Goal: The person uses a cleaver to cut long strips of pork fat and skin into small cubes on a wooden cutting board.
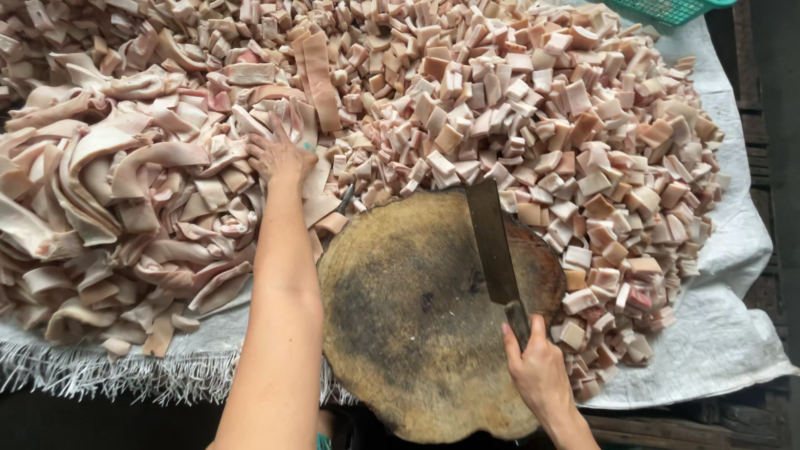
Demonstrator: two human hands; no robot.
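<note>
- The right hand [540, 375] has its grip clenched round the dark handle of a broad steel cleaver [493, 242], whose long blade lies flat on the round, worn brown wooden chopping block [417, 333] and points away from the person
- The left hand [279, 157] is spread palm down, its grip released, pressing on the heap of long pale pink strips of pork skin and fat [108, 192] just beyond the block's far left edge
- A second dark-handled tool [344, 200] pokes out from the strips beside the left wrist; what kind it is cannot be told
- To the right and behind the block lies a wide mound of small square-cut pink and tan pork pieces [583, 142], crowding right up to the block's rim
- Both heaps rest on a white woven plastic sheet [725, 333], frayed along its near edge
- A green plastic basket [667, 10] shows at the top corner; its contents are out of view
- The block's surface is bare around the blade
</note>
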